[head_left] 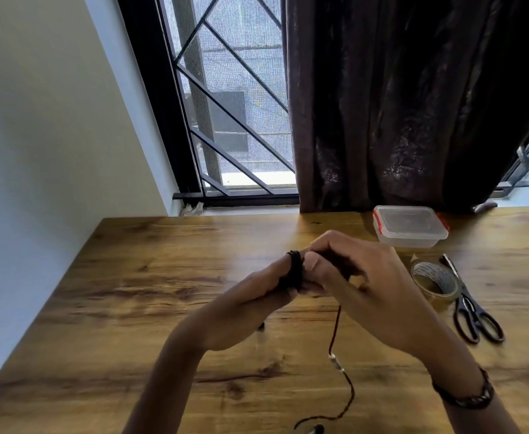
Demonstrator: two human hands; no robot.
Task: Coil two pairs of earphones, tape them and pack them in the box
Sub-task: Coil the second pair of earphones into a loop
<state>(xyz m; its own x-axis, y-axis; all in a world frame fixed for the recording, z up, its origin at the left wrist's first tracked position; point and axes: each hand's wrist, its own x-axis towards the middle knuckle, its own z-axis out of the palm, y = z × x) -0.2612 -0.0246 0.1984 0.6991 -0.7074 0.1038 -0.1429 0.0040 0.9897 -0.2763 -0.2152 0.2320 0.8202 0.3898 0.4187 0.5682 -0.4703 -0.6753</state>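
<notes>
Two bare hands up over the wooden table point(131, 292), close together in the middle. Left hand point(256, 296) with fingers straight and pressed side by side, black earphone cord point(295, 269) wound round them in a thick little bunch. Right hand point(350, 270) just beside it, touching, fingers curled, thumb and fingertips pinching the cord right at the coil (a bit blurry there, so hard to tell just how many fingers). Loose end of the same cord hanging down from between the hands, with a small silver bit point(336, 362) partway along, then trailing on across the table toward the near edge. Dark beaded bracelet point(466, 396) on the right wrist.

At the far right side of the table, a clear plastic box point(410, 227) with red clips, lid on. Nearer than the box, a roll of clear tape point(433, 285) lying flat. Black scissors point(473, 317) just beside the roll, touching its right side, blades pointing away toward the box, handles toward the near edge.

Behind the table, a window with dark bars point(225, 120) and a dark curtain point(397, 104) hanging down to the table's far edge. Pale wall point(53, 120) on the left.
</notes>
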